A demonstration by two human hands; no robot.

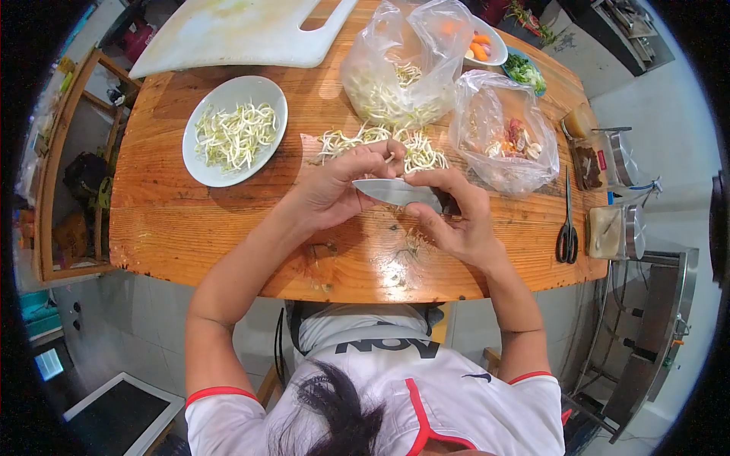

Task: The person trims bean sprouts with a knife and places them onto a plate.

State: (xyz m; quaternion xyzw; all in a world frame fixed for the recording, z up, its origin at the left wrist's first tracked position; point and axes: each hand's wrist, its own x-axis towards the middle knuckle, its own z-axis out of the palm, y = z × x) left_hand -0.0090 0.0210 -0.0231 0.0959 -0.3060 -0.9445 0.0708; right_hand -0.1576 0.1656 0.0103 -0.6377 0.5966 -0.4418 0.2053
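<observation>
My right hand [460,213] grips a small knife [391,191], its blade pointing left toward my other hand. With curled fingers my left hand [351,181] pinches what looks like a bean sprout, mostly hidden by the fingertips. Just beyond both hands lies a loose pile of bean sprouts [426,152] on the wooden table. Behind the pile stands an open clear plastic bag [403,99] with more sprouts inside. To the left, a white plate [199,163] carries a heap of bean sprouts [237,135]. Small trimmed bits [414,242] are scattered near the table's front edge.
A white cutting board [228,34] lies at the back left. On the right are another plastic bag [502,163] with food, black scissors [567,239] and several jars [606,232]. Bowls of carrots [479,49] and chopped greens [525,72] sit at the back right.
</observation>
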